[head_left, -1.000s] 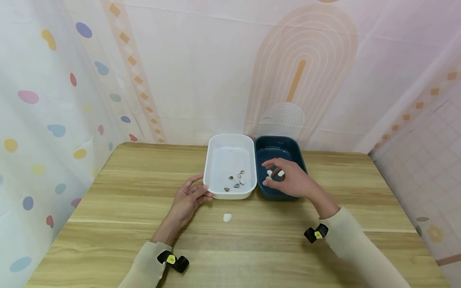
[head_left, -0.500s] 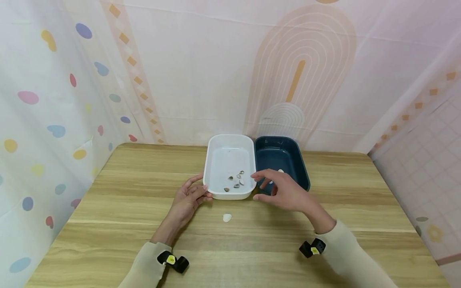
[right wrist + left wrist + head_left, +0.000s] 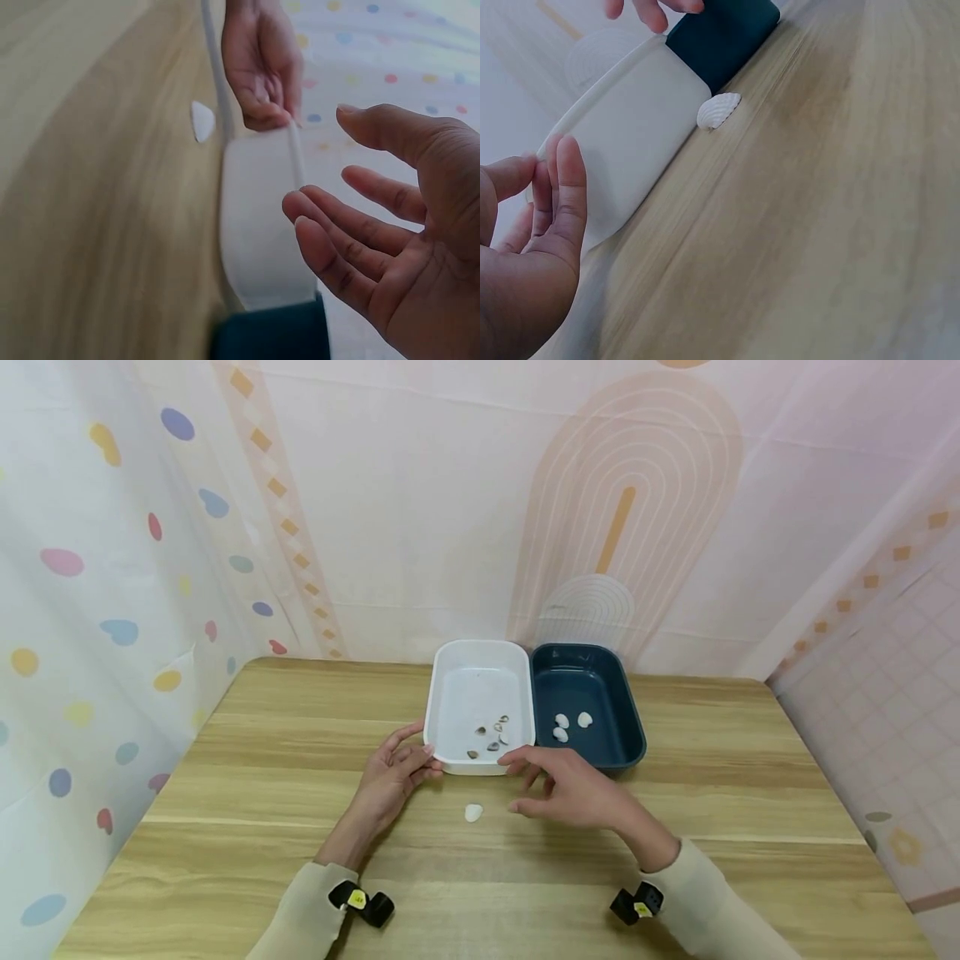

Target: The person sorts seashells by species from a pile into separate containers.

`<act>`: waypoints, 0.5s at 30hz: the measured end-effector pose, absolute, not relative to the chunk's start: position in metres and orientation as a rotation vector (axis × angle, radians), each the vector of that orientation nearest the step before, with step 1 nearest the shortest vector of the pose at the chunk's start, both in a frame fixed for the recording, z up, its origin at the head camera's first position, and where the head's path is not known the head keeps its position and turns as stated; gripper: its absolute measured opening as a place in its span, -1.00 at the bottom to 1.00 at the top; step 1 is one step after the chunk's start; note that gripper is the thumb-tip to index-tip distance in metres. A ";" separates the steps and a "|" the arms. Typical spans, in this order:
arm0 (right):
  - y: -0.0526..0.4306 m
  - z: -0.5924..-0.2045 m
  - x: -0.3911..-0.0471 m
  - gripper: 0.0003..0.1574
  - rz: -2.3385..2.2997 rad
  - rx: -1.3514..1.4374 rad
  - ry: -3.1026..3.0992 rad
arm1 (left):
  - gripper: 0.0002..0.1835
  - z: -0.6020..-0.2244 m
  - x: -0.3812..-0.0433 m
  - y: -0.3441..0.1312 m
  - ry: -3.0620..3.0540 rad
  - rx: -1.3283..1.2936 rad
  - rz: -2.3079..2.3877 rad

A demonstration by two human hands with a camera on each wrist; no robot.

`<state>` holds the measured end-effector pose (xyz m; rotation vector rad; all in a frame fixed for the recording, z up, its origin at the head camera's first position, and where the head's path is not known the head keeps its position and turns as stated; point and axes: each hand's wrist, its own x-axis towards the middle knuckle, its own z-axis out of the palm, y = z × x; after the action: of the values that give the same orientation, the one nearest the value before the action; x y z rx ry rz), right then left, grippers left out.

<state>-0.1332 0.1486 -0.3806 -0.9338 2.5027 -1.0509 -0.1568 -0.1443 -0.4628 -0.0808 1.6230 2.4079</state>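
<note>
My left hand (image 3: 388, 783) pinches the rim of a white tray (image 3: 468, 689) at its front left corner, thumb on top and fingers against the outer wall, as the left wrist view also shows. Several small brownish seashells (image 3: 492, 747) lie in that tray. Over the tray's front right corner hovers my right hand (image 3: 573, 789), fingers spread and holding nothing. On the table in front of the tray is one white ribbed seashell (image 3: 718, 111), left of the right hand's fingertips. A dark blue tray (image 3: 588, 681) holds three white seashells (image 3: 584, 720).
Both trays stand side by side towards the back of the wooden table (image 3: 300, 710). A patterned curtain (image 3: 390, 527) hangs right behind the table's back edge and along its sides. Each sleeve carries a small black wrist camera (image 3: 636, 903).
My right hand has moved from above the dark blue tray left and towards me, past the trays' front edges, uncovering the white seashells there. The left hand stays on the white tray.
</note>
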 end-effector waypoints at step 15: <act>0.118 -0.417 -0.131 -0.33 -0.954 -0.926 2.381 | -0.37 -0.464 -0.157 -0.146 1.609 -0.056 2.419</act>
<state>-0.1309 0.1177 -0.4171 -0.9263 2.3808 -0.9542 -0.1571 -0.1457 -0.4638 -0.0560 1.6087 2.4189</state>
